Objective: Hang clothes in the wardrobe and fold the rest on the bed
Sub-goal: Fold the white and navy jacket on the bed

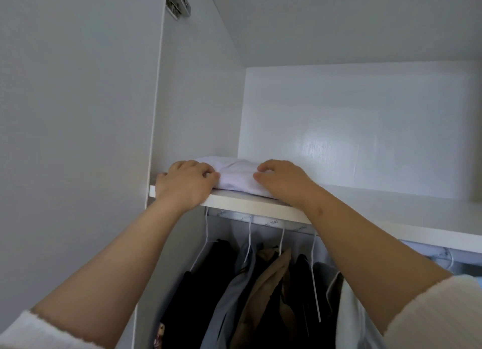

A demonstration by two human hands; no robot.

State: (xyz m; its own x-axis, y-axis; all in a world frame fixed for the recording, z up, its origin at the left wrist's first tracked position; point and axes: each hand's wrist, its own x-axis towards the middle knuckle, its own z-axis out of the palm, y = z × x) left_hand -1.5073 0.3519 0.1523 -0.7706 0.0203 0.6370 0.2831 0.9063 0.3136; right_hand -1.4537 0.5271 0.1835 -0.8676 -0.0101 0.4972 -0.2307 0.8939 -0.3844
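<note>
A folded white garment (236,175) lies on the upper wardrobe shelf (250,206), at its left end by the side wall. My left hand (186,183) rests on the garment's left edge with fingers curled against the cloth. My right hand (280,180) lies on its right edge, fingers bent onto the fabric. Both arms reach up from below. Under the shelf, several garments hang on white hangers: black (206,283), grey-blue (234,291), tan (266,283) and another dark one (302,283).
The white wardrobe door (73,140) stands open at the left, its metal hinge (177,0) at the top. The shelf compartment extends to the right of the garment, with a glossy back panel (352,129). A pale garment (349,309) hangs at the lower right.
</note>
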